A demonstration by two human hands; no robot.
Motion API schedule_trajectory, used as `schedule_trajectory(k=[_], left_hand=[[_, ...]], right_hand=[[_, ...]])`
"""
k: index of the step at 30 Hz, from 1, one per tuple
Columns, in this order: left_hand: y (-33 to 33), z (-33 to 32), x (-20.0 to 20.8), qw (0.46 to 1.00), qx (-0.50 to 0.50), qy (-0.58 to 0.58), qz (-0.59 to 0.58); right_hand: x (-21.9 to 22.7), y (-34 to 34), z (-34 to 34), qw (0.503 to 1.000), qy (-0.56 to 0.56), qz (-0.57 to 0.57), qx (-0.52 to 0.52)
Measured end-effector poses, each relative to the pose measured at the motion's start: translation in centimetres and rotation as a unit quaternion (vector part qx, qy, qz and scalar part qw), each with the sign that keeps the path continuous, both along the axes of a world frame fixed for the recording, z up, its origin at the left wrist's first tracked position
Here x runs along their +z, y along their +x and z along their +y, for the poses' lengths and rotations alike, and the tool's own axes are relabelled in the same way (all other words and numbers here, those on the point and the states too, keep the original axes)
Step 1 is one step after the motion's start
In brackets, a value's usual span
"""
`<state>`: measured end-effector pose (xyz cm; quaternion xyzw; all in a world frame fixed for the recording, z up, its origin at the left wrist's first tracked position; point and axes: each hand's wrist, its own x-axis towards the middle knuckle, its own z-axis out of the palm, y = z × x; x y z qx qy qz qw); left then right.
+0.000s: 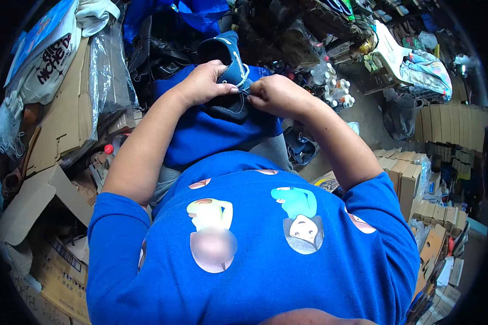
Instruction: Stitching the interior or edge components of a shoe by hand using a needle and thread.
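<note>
A dark blue shoe (pixel 236 60) with white cord along its upper rests on the blue cloth (pixel 192 135) over my lap. My left hand (pixel 201 84) grips the shoe's side, its thumb pressed by the opening. From the other side, my right hand (pixel 279 95) is closed, thumb and finger pinched at the shoe's edge beside the left thumb. Whether a thread or lace end lies in that pinch is too small to tell. The dark inside of the shoe shows below my left fingers, and part of its far end is visible above them.
Flattened cardboard (pixel 65 108) and clear plastic (pixel 109 70) stand at the left. Beyond my right hand are several white bottles (pixel 339 89) and a white chair (pixel 387 51) with cloth on it. A dark pair of shoes (pixel 300 147) lies on the floor. Stacked cardboard (pixel 404 176) lines the right.
</note>
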<state>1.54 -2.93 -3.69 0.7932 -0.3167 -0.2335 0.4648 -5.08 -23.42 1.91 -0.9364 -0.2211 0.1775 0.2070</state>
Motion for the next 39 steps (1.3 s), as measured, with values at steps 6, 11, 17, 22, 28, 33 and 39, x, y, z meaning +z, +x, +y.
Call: schedule_trajectory(k=[6,11,17,22,28,33,39], left_hand=[[0.8,0.4,-0.5,1.0,0.008,0.0,0.018],[0.0,1.4,-0.1,0.985,0.108,-0.056,-0.123],[-0.5,9.2,2.9,0.958,0.224,-0.158,0.082],[-1.7,15.5,2.3,0.95,0.279,-0.127,0.063],[-3.3,14.5,2.6,0.973,0.227,-0.021,-0.022],[-3.6,10.1,4.7,0.979,0.168,-0.017,-0.116],[-3.2,6.0,2.6,0.971,0.141,-0.065,-0.184]], right_hand=[[3.1,-3.2,-2.0,0.991,0.061,0.098,-0.066],[1.6,-3.5,-1.9,0.965,0.188,0.04,-0.181],[0.2,-2.3,-0.7,0.98,0.13,-0.027,-0.147],[0.1,-1.6,-0.4,0.982,0.124,-0.038,-0.136],[2.9,-0.4,1.4,0.992,0.042,-0.033,-0.113],[4.0,1.7,2.9,0.998,-0.049,-0.034,0.026],[4.2,1.7,2.2,0.999,0.002,-0.041,0.031]])
